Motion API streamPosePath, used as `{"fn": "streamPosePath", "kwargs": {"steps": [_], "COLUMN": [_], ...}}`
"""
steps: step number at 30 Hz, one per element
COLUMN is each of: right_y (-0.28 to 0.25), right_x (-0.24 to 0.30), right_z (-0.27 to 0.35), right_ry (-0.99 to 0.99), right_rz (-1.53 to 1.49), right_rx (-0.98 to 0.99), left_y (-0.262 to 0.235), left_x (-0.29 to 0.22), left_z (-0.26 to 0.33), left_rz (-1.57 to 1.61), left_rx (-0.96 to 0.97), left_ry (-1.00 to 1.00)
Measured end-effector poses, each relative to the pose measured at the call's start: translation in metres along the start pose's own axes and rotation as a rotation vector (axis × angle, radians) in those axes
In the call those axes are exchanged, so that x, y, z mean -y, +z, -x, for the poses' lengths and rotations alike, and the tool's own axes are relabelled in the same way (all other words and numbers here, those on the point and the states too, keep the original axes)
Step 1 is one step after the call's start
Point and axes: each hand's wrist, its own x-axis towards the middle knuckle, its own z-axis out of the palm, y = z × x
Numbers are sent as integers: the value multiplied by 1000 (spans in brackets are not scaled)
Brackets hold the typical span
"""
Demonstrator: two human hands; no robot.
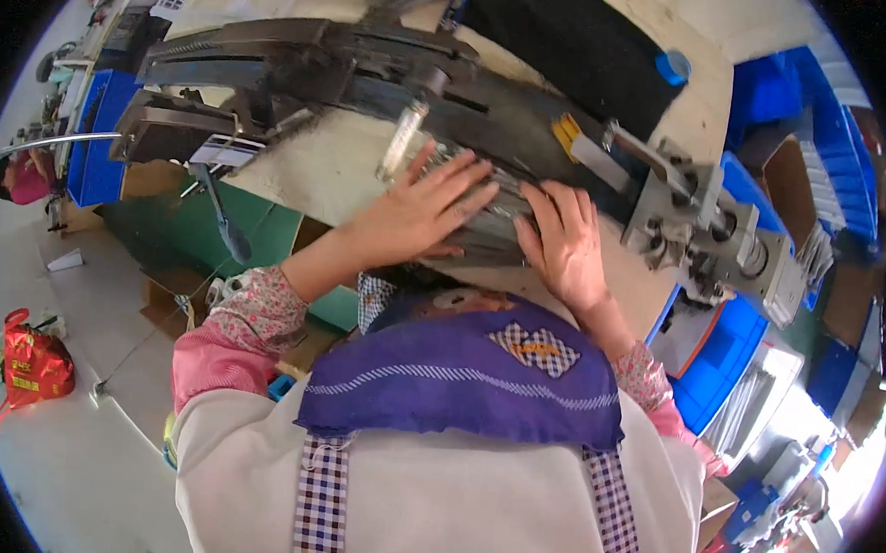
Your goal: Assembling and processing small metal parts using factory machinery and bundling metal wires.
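Observation:
My left hand (426, 211) lies with its fingers stretched out over a bundle of thin, shiny metal pieces (490, 234) near the bench's front edge. From the other side, my right hand (570, 245) rests on the same bundle, its fingers extended and slightly bent. Both palms face down and partly cover the pieces, so their exact kind is unclear. Just beyond my left fingers is a clear cylindrical object (404, 139) with a dark end. A flat pale tool with a yellow handle (568, 133) lies past my right fingers.
A long dark metal machine bed (314, 59) runs across the bench, with a steel clamp fixture (716, 226) at its right end. Behind lie a black mat (555, 42) and a blue tape roll (672, 66). Blue bins (729, 362) stand right; a lever (221, 215) hangs left.

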Motion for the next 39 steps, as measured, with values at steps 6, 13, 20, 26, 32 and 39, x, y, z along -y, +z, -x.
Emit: {"fn": "streamPosePath", "kwargs": {"steps": [6, 13, 20, 26, 32, 39], "right_y": [-65, -70, 142, 215, 199, 19], "right_x": [26, 15, -29, -15, 4, 34], "right_z": [-35, -248, -411, -422, -434, -415], "right_ry": [38, -303, -525, -621, -549, -418], "right_rz": [30, -93, 319, 416, 80, 549], "right_rx": [175, 134, 397, 321, 180, 208], "left_y": [31, 7, -3, 1, -15, -40], "left_x": [1, 4, 18, 19, 20, 11], "left_z": [3, 16, 57, 87, 84, 92], "left_rz": [101, 268, 161, 542, 575, 515], "left_rx": [-143, -198, -196, -531, -568, -538], "left_ry": [75, 94, 134, -225, -201, -80]}}
